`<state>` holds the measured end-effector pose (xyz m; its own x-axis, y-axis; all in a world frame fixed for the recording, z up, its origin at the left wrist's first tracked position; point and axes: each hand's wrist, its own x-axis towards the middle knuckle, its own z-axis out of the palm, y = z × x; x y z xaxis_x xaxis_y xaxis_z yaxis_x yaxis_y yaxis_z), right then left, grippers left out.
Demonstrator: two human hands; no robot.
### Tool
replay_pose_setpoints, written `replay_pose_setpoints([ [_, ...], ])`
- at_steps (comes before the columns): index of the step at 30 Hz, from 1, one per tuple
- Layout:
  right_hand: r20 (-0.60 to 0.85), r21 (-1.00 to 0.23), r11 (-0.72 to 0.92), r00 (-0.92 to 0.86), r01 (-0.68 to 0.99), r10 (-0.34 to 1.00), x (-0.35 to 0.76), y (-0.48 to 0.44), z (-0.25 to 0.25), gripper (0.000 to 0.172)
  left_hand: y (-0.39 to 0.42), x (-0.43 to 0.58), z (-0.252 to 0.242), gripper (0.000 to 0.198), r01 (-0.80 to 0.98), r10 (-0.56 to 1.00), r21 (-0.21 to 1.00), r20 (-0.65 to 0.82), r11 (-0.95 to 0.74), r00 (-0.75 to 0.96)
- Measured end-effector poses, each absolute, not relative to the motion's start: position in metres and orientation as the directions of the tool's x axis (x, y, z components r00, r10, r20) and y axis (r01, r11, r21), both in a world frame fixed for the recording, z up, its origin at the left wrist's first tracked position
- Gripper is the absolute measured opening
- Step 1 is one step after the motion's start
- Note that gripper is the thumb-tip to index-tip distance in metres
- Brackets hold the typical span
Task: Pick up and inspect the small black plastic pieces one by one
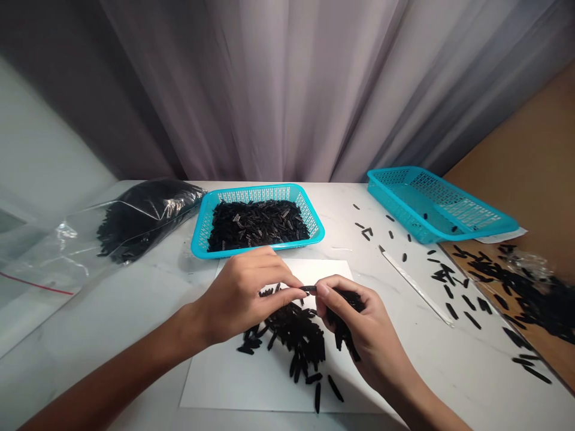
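Your left hand [245,293] and right hand [359,329] pinched one black piece [308,288] (right palm cupped more); the near basket [256,249] looked part-filled, while a pile [299,335] lay unprocessed.

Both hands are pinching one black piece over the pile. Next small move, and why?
Probably ease the left hand off and let the right hand draw the black piece into the bunch of pieces it already cups. Both hands' fingertips pinch that piece just above the pile on the white sheet, so the left would be free to pick another.
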<state>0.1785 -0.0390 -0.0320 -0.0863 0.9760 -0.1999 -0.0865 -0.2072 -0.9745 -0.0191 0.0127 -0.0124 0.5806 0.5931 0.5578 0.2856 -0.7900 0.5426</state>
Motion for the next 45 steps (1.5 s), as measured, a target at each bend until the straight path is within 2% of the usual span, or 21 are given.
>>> replay_pose_setpoints([
  [12, -0.18, -0.983, -0.184, -0.108, -0.026, 0.978, 0.178, -0.037, -0.031, 0.036, 0.01, -0.018, -0.014, 0.006, 0.273, 0.593, 0.558, 0.542, -0.784, 0.595],
  [23, -0.228, -0.97, -0.239, -0.184, -0.043, 0.956, 0.176, -0.039, -0.036, 0.033, 0.01, -0.018, -0.011, 0.006, 0.275, 0.73, 0.754, 0.366, -0.596, 0.577],
  [27, -0.231, -0.968, -0.245, -0.176, -0.059, 0.957, 0.177, -0.039, -0.036, 0.031, 0.01, -0.018, -0.012, 0.007, 0.272, 0.751, 0.79, 0.325, -0.55, 0.575],
  [39, -0.221, -0.974, -0.227, -0.168, -0.019, 0.961, 0.177, -0.042, -0.036, 0.034, 0.006, -0.017, -0.012, 0.008, 0.245, 0.713, 0.74, 0.416, -0.626, 0.564],
  [45, -0.207, -0.976, -0.216, -0.156, -0.039, 0.966, 0.177, -0.04, -0.035, 0.034, 0.003, -0.011, -0.021, 0.01, 0.256, 0.688, 0.674, 0.511, -0.693, 0.515],
])
